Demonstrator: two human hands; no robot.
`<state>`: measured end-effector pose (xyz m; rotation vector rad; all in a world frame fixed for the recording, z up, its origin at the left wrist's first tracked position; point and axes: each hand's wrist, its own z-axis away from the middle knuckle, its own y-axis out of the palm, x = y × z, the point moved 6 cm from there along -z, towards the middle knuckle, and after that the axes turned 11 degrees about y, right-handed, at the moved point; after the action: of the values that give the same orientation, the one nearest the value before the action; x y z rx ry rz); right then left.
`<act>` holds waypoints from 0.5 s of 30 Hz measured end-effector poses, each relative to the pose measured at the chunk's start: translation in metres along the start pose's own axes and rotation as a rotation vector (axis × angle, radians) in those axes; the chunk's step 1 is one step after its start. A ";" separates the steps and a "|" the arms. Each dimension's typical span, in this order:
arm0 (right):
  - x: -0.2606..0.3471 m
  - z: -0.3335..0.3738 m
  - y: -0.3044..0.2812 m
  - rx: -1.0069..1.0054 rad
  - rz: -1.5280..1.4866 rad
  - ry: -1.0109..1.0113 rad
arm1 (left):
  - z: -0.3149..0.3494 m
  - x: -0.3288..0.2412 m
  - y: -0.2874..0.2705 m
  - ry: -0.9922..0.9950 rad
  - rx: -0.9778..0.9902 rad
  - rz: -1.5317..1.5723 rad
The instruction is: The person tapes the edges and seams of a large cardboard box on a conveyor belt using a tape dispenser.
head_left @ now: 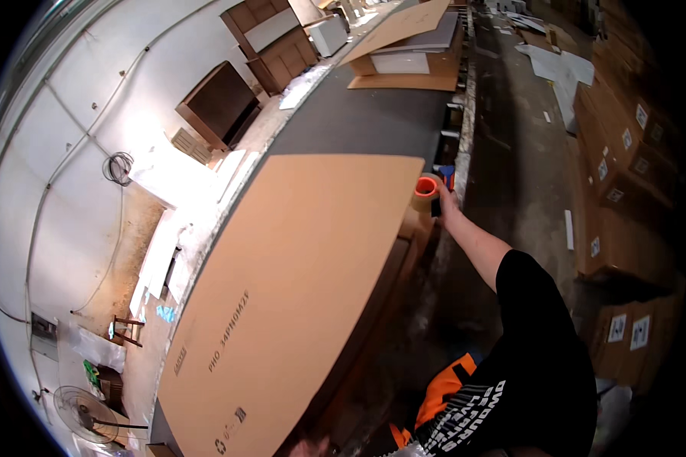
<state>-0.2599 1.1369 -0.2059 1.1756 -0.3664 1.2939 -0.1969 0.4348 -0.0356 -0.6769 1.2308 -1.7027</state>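
Note:
My right hand (pixel 448 207) is stretched out past the far right corner of a large flat cardboard carton (pixel 297 274). Its fingers are wrapped round a tape dispenser (pixel 425 188), which carries a roll with an orange-red core and shows blue parts. The roll is beside the carton's edge; whether the tape touches the board I cannot tell. Below the lifted-looking right edge of the top panel, the carton's side is in shadow. At the bottom edge of the picture, my left hand (pixel 310 448) shows only in part, blurred, close to the carton's near right side.
The carton lies on a dark conveyor belt (pixel 358 122). Farther along the belt stands another carton (pixel 408 65) with raised flaps. Stacked brown boxes (pixel 625 183) line the right side. Dark cabinets (pixel 219 105) and a standing fan (pixel 86 415) are on the left.

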 end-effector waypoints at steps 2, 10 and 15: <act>-0.019 -0.025 0.056 0.234 0.137 0.075 | -0.039 -0.036 -0.026 0.069 -0.037 -0.034; 0.049 0.180 0.099 0.443 0.646 -0.800 | -0.216 -0.191 -0.108 0.480 -0.161 -0.173; -0.047 0.279 0.078 0.498 1.659 -1.490 | -0.244 -0.227 -0.114 0.621 -0.154 -0.189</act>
<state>-0.2372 0.8692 -0.0888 2.2449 -2.6348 1.4909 -0.3374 0.7563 0.0006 -0.3632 1.7838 -2.0763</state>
